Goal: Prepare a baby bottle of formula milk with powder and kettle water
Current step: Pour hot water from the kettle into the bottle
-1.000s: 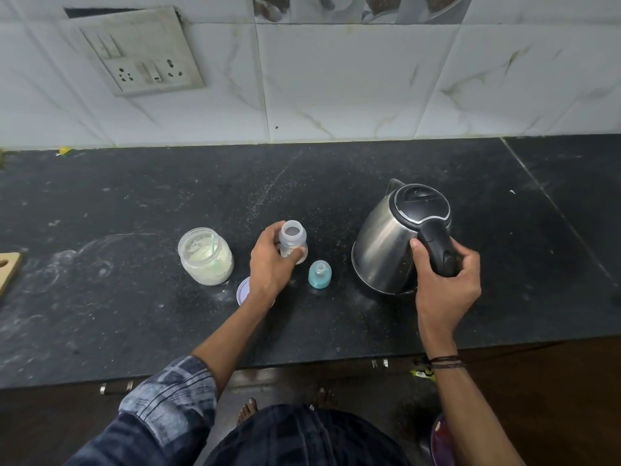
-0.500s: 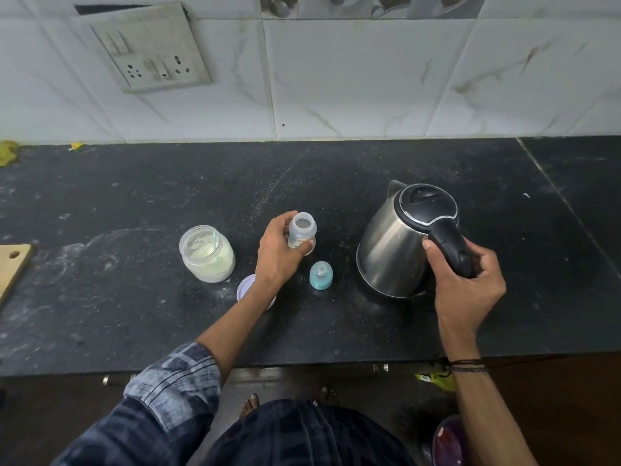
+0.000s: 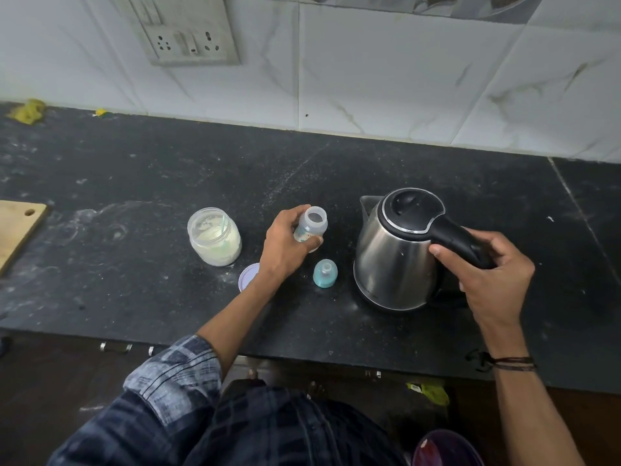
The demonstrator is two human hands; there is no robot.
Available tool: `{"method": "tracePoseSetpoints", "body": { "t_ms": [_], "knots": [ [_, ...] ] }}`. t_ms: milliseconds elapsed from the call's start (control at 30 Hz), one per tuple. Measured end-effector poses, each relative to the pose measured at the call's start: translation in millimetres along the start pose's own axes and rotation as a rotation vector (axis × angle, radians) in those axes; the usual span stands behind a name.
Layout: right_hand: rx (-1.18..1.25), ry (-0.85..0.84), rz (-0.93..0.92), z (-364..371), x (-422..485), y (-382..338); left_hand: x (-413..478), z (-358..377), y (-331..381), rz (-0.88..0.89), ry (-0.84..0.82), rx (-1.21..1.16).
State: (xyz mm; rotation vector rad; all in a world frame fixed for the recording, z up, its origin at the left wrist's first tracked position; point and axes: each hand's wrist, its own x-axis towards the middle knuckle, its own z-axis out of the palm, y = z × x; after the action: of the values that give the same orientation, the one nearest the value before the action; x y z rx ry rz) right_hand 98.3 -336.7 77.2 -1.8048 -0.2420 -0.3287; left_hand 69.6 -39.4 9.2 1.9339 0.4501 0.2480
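Note:
A small clear baby bottle point(image 3: 314, 224) with its mouth uncovered stands on the black counter point(image 3: 134, 183), and my left hand point(image 3: 285, 245) is wrapped around its side. Its blue teat cap point(image 3: 325, 273) sits just in front of it. To the right is a steel kettle point(image 3: 395, 260) with a black lid, resting on the counter. My right hand point(image 3: 487, 274) grips its black handle. An open glass jar of white powder point(image 3: 215, 237) stands left of the bottle, and its round lid point(image 3: 248, 277) lies partly hidden under my left wrist.
A wooden board point(image 3: 18, 230) pokes in at the left edge. A switch and socket plate point(image 3: 188, 31) is on the tiled wall behind. Yellow scraps point(image 3: 28, 111) lie at the counter's back left. The counter's front edge runs just below my forearms.
My view has shifted a little. My left hand holds the bottle in nearly the same spot. My right hand keeps hold of the kettle handle, with its grip slid a little further down it.

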Motion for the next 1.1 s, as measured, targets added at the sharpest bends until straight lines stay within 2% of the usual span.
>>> {"method": "tracePoseSetpoints", "body": {
  "t_ms": [267,667,1100],
  "knots": [
    [0.003,-0.170,0.009,8,26,-17,5,-15,-1,0.038,-0.046,-0.017],
    [-0.059,-0.302,0.021,19,50,-34,16,-21,-5,0.055,-0.146,0.036],
    [-0.114,-0.410,0.028,32,71,-41,21,-19,-4,0.080,-0.147,0.103]
  ]
}}
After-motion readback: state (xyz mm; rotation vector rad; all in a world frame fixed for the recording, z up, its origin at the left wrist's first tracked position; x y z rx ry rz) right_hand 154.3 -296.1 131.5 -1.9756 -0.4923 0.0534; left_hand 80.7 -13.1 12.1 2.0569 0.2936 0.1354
